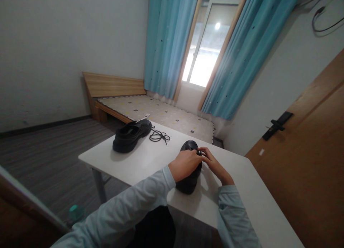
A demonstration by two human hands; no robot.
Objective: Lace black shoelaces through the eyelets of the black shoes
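A black shoe (188, 185) rests on the white table in front of me, its toe pointing away. Over its top reaches my left hand (185, 163), with bent fingers closed near the shoe's right edge. My right hand (215, 167) comes in from the right, and its curled fingers meet the left fingertips there. Something small and dark shows between the fingertips, too small to make out. To the left on the same table stands a second black shoe (127, 138). Beside its toe lies a loose black shoelace (159, 136) in loops.
The white table (145, 165) spans the space before me. Behind it is a bed (166, 115) with a patterned mattress and a small white item (146, 115) on it. A wooden door (303, 151) stands at the right, and a green-capped bottle (76, 212) is on the floor at lower left.
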